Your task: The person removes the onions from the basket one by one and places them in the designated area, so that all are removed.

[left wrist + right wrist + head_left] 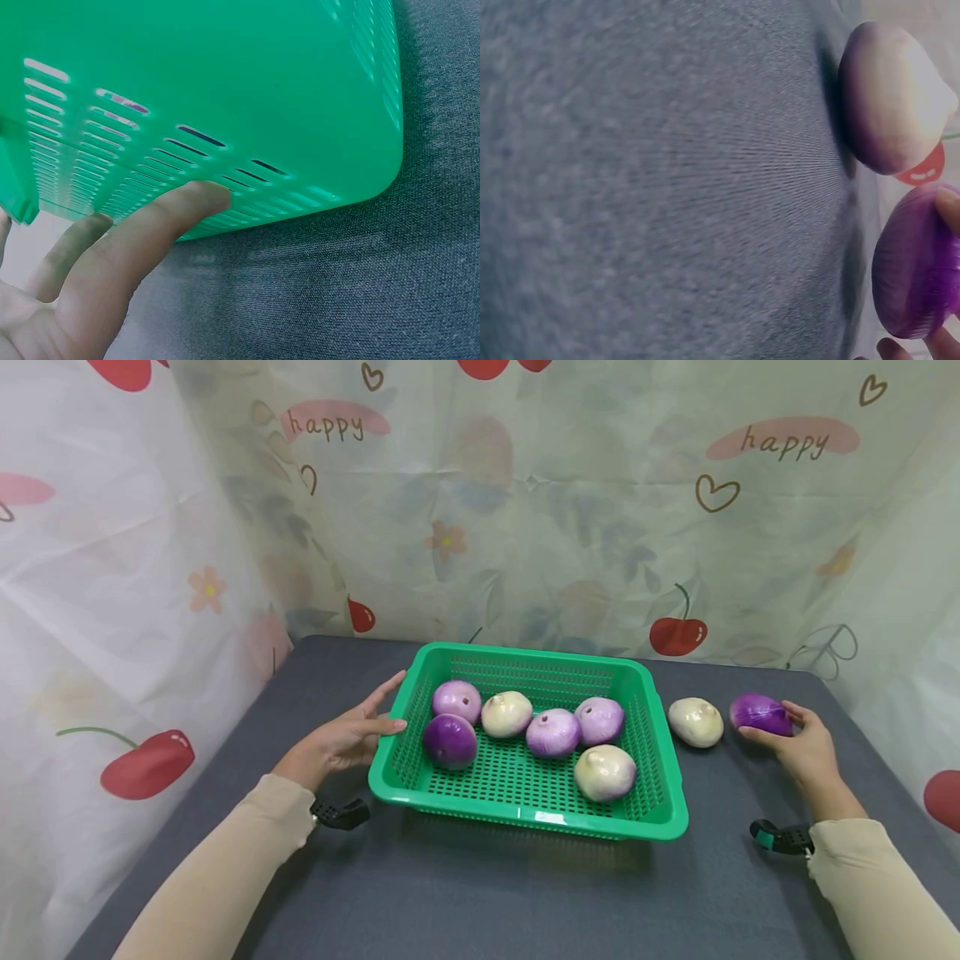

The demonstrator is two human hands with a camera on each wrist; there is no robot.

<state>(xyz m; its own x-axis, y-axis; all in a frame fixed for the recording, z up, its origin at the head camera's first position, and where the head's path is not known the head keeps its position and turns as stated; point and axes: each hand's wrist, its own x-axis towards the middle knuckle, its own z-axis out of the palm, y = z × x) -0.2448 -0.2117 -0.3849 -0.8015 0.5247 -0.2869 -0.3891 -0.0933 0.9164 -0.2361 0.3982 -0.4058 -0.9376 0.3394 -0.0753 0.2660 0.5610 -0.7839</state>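
Observation:
In the head view, my right hand (pixel 813 752) pinches a dark purple onion (pixel 761 714) on the right side of the table. The right wrist view shows this onion (pixel 911 262) with a finger on its side and a gap between it and its shadow. A whitish onion (pixel 696 722) lies between it and the green basket (pixel 540 817). My left hand (pixel 341 739) is at the basket's left end, thumb and forefinger at the rim. In the left wrist view, extended fingers (pixel 150 240) touch the slotted outer wall. Inside the basket are several onions, including a dark purple one (pixel 450 742).
Dark grey cloth (pixel 480 902) covers the table under the basket. A patterned curtain (pixel 525 527) hangs behind and at both sides. A loose pale cord (pixel 825 647) shows by the back right corner.

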